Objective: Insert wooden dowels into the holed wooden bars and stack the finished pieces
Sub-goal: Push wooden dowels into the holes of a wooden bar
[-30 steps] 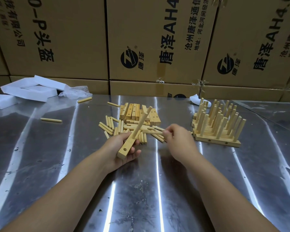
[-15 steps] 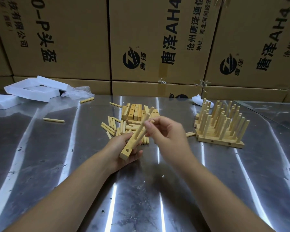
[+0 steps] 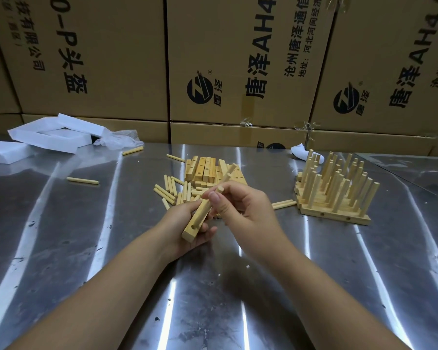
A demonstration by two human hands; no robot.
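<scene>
- Evidently light and stiff, the pale square-section wooden bar lies slanted in the left hand, just above the shiny metal desk. The fingers curl round its near half and leave the near hole uncovered, which looks like a sound place to hold.
- The right hand pinches a short round wooden dowel between thumb and forefinger, directly over the middle of the bar.
- Dry, smooth wood like this probably rolls and slips easily. The fit looks snug, so a grip close to the entering end and a straight push would likely serve best.
- The right hand covers the bar's middle and far part, so it cannot be told whether the dowel has entered a hole.
- A rounded tip shows beyond the right hand; whether it belongs to the held bar cannot be told.
- Loose dowels and spare holed bars lie behind the hands, partly hidden. The stack of finished bars stands well to the right.
</scene>
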